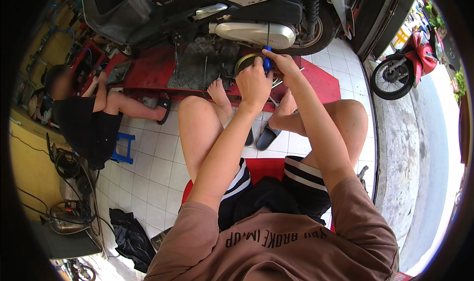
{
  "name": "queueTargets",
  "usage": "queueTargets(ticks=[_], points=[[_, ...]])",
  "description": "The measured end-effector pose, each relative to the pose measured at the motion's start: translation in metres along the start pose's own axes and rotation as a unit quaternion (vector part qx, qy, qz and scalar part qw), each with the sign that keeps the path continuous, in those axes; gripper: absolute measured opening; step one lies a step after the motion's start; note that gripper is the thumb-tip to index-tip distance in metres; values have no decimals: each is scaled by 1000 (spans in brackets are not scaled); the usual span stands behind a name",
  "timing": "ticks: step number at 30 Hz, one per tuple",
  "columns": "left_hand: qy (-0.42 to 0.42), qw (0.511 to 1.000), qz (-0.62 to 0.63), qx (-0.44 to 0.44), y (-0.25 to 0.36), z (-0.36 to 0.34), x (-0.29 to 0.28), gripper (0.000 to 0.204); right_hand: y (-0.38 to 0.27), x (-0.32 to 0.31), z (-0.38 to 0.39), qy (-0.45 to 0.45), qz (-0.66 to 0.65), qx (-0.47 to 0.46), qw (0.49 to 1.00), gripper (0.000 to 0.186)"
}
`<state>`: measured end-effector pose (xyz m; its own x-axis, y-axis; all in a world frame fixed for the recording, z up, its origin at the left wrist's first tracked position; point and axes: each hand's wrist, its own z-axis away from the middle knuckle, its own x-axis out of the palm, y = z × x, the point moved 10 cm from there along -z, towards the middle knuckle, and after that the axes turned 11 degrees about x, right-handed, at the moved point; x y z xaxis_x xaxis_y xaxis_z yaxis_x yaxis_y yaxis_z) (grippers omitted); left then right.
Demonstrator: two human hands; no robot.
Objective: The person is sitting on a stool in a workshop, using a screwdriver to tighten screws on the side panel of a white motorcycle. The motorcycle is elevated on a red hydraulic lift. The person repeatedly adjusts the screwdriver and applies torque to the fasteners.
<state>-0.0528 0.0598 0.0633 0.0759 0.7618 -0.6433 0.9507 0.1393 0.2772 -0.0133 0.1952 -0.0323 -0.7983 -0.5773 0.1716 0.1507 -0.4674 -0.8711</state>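
A screwdriver with a blue handle (267, 63) points away from me, its dark shaft reaching toward the silver engine side cover (256, 33) of a scooter. Whether its tip touches the cover I cannot tell. My right hand (282, 66) is closed around the handle from the right, with a finger along its upper end. My left hand (254, 82) is curled closed against the handle's lower left side; its fingertips are partly hidden. Just beyond my left hand lies a round dish with a yellowish rim (243, 62), partly covered by that hand.
The scooter stands on a red lift platform (321, 78) with a metal tread plate (190, 73). At left, another person (81, 110) sits on a blue stool (124, 148), hands together. Slippers (268, 137) lie below my feet. A red motorcycle (407, 68) is parked outside at right.
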Motion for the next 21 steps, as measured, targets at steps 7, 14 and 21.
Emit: queueTargets(ticks=[7, 14, 21], points=[[13, 994, -68, 84, 15, -3, -9, 26, -10, -13, 0, 60, -1, -34, 998, 36], [8, 992, -62, 108, 14, -2, -9, 29, -12, -7, 3, 69, 22, -26, 997, 31], [20, 981, 165, -101, -34, 17, 33, 21, -7, -3, -10, 25, -40, -5, 999, 20]])
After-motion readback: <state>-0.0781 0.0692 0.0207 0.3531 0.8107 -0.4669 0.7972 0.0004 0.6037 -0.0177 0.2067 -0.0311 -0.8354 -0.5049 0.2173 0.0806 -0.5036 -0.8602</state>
